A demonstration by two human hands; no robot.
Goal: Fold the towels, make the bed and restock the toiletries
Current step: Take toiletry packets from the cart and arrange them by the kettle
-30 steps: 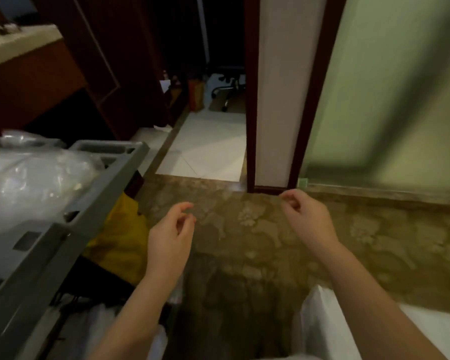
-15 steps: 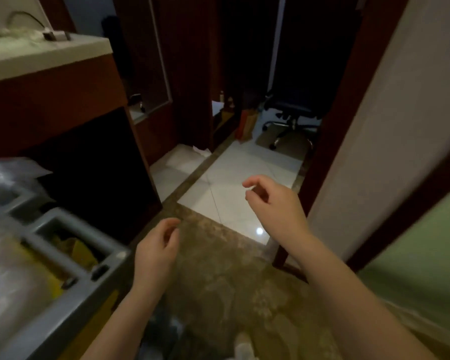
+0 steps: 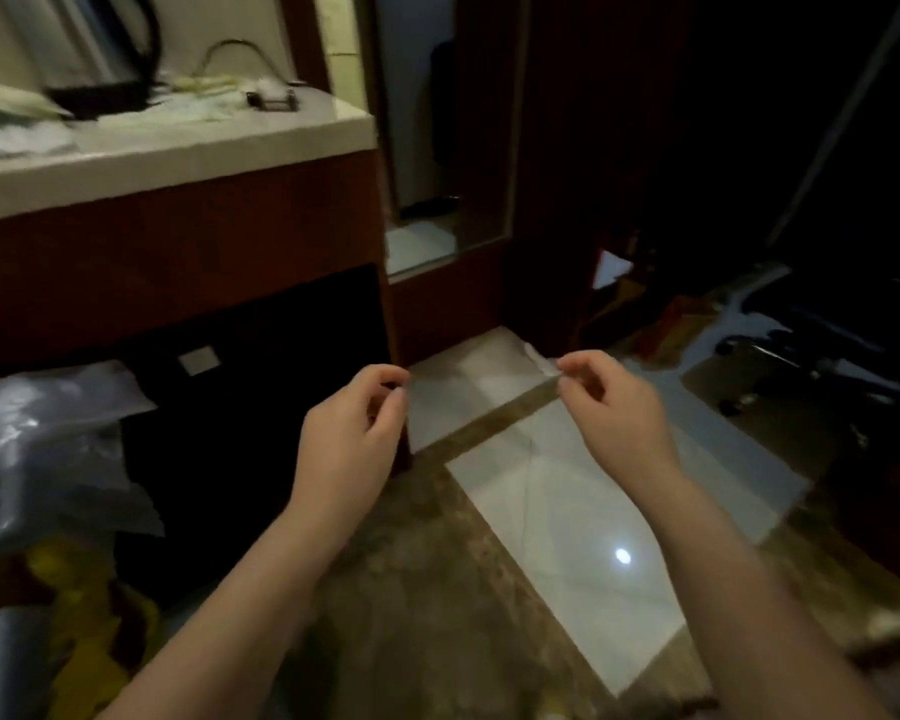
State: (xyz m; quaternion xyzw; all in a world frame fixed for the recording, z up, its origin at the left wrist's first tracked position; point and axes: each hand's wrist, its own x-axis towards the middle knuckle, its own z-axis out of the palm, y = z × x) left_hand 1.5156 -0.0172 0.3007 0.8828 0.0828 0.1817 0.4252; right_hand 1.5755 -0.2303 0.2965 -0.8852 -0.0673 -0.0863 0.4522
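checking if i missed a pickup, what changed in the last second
The view swung left: the frosted door left the frame, the counter and kettle came in. Nothing was picked up or let go. Left hand and right hand stay raised, loosely curled, empty.

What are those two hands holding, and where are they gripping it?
Nothing that shows. The left hand and right hand hover with loosely curled fingers; the white scrap near the right one seems to lie on the floor.
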